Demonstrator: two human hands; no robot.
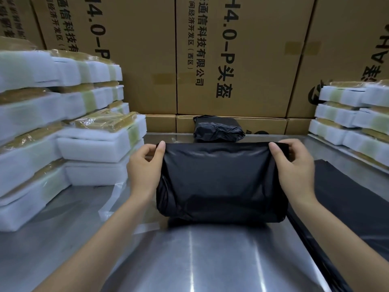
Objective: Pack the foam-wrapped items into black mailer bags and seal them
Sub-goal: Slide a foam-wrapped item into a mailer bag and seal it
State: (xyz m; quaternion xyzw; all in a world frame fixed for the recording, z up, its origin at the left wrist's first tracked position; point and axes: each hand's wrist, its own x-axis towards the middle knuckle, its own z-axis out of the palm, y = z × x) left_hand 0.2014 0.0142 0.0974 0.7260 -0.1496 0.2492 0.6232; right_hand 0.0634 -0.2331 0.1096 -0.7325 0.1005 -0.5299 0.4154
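Between my left hand (145,165) and my right hand (292,163) sits a bulging black mailer bag (221,180), glossy, its top edge folded over and pinched at both corners. Beyond my fingers lies a second packed bag (219,129), crumpled. Foam-wrapped items (101,144) stack left of my left hand; more (347,114) stack right of my right, with flat black bags (345,197) below it.
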